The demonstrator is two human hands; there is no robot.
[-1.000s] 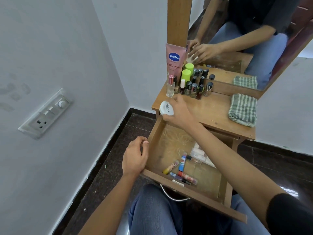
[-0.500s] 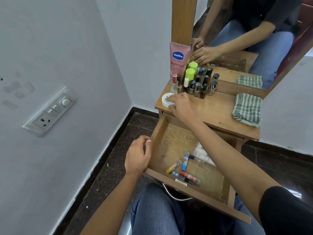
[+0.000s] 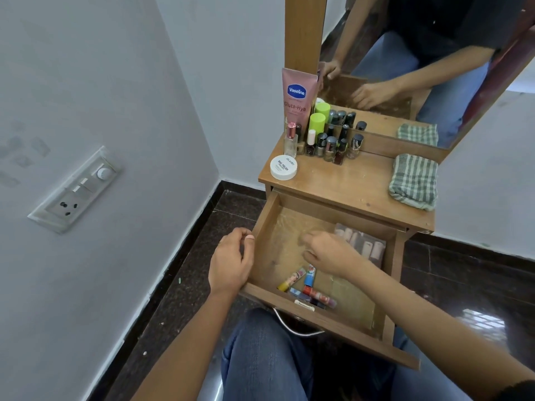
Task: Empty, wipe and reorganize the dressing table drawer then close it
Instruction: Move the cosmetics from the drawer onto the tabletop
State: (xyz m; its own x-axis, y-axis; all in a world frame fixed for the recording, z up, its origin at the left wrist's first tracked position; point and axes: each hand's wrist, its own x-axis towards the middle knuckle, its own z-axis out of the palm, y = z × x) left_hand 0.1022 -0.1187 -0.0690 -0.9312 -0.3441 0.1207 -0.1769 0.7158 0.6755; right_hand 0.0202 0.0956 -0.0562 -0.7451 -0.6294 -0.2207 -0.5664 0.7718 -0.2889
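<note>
Head camera: my left hand [image 3: 231,263] grips the open brown wooden drawer's [image 3: 265,235] left wall near its front corner, my right hand [image 3: 330,253] hovers inside, fingers loose, holding nothing.

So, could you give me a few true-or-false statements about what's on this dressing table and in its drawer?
The drawer is open. True.
The white jar sits in the drawer. False: it stands on the tabletop.
The right hand reaches into the drawer. True.
The left hand holds the cloth. False: it grips the drawer's left wall; the cloth lies on the tabletop.
Small tubes lie in the drawer. True.
</note>
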